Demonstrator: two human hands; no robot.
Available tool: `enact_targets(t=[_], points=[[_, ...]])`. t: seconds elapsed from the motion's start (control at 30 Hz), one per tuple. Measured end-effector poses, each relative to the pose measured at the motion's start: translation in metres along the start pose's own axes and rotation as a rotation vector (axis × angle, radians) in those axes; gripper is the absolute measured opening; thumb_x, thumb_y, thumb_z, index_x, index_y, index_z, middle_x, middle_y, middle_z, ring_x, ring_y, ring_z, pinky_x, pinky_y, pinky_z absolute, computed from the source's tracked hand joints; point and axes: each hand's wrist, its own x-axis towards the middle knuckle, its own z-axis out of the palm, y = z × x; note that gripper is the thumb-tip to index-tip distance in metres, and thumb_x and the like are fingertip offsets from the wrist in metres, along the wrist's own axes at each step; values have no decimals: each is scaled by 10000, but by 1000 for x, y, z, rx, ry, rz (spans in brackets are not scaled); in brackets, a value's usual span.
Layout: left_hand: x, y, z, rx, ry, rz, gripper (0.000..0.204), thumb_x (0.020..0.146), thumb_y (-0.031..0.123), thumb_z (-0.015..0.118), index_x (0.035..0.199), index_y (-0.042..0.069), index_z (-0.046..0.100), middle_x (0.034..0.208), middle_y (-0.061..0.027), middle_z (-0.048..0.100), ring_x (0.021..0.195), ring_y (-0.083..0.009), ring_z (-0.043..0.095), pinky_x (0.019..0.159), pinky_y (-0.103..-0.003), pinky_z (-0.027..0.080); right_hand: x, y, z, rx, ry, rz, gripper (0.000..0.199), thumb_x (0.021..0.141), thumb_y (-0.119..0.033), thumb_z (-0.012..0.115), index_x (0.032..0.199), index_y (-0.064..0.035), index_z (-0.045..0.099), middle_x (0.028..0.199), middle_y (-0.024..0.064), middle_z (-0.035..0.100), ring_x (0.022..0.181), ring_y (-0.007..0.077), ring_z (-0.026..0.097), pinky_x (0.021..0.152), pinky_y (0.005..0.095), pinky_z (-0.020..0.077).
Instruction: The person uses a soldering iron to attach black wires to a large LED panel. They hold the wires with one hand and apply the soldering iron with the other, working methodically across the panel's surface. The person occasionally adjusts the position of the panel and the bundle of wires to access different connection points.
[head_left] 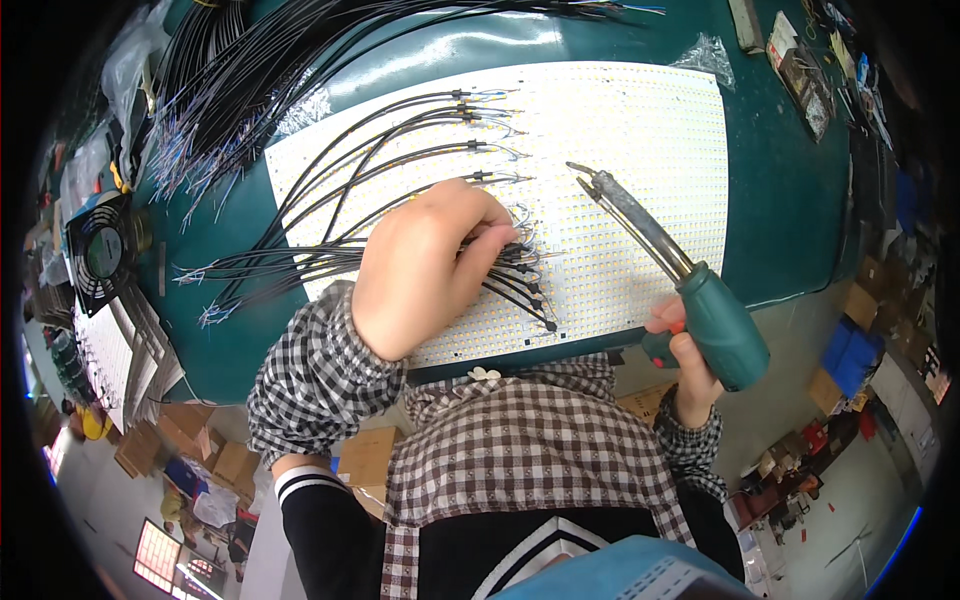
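Observation:
A white LED panel (640, 120) dotted with small yellowish chips lies on the green table in front of me. Black cables (370, 155) with stripped, thin wire ends run across its left half, their tips along a column near the middle. My left hand (430, 255) is closed in a pinch over that column, on the end of one cable; the fingers partly hide it. In my right hand (690, 355) is a soldering gun (725, 325) with a green handle. Its metal tip points up and left above the panel, apart from the wires.
A large bundle of black cables (225, 70) with blue and white ends lies at the far left. A small black fan (100, 250) stands at the left edge by stacked white sheets (120, 350). A dark case (800, 80) sits at the far right. Cardboard boxes (215, 450) are on the floor.

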Motion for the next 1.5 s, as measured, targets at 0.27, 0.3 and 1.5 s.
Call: enact_targets(t=[0.27, 0.3, 1.5], points=[[0, 7, 5, 397, 176, 285, 138, 800, 8, 724, 902, 47, 640, 837, -96, 593, 714, -279, 621, 609, -364, 501, -6, 7, -6, 3, 41, -30, 409, 899, -297, 678, 1049, 82, 635, 940, 197, 675, 798, 265, 667, 764, 393, 545], [-2, 6, 7, 430, 201, 288, 138, 803, 8, 722, 905, 49, 638, 842, -93, 590, 711, -278, 617, 599, -365, 497, -6, 7, -6, 7, 49, -18, 415, 898, -301, 678, 1053, 82, 633, 937, 197, 676, 795, 263, 667, 759, 392, 545], [25, -12, 5, 115, 90, 201, 112, 844, 28, 706, 932, 26, 635, 817, -83, 616, 690, -191, 628, 615, -297, 499, 1, 15, 2, 32, 112, -4, 431, 893, -287, 671, 1116, 78, 616, 937, 213, 686, 823, 271, 685, 786, 393, 552]])
